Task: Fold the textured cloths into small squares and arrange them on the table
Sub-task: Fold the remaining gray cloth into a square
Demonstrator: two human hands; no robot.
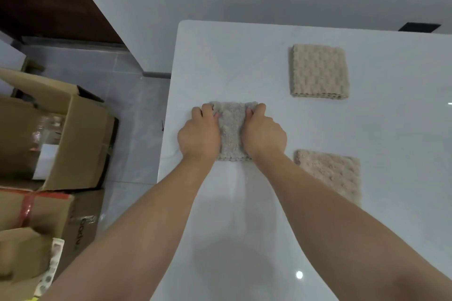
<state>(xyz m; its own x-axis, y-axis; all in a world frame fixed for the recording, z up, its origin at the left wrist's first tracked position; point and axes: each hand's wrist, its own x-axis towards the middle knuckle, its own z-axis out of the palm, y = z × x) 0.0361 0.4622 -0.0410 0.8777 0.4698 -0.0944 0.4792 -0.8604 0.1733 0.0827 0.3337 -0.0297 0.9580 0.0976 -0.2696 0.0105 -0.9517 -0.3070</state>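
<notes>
Both hands (199,135) (265,135) pinch grey cloth (231,129), lengthwise near-far.

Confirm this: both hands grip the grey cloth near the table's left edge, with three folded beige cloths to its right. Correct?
Two, not three: the head view shows the far beige cloth and the near beige cloth. The left hand and right hand do grip the grey cloth.

On the desk (391,129), the left cloth (231,129) lies near the left edge; right of it, the far cloth (319,71) lies behind the near cloth (329,176); boxes (73,134) stand on the floor (137,117) left of the desk.
</notes>
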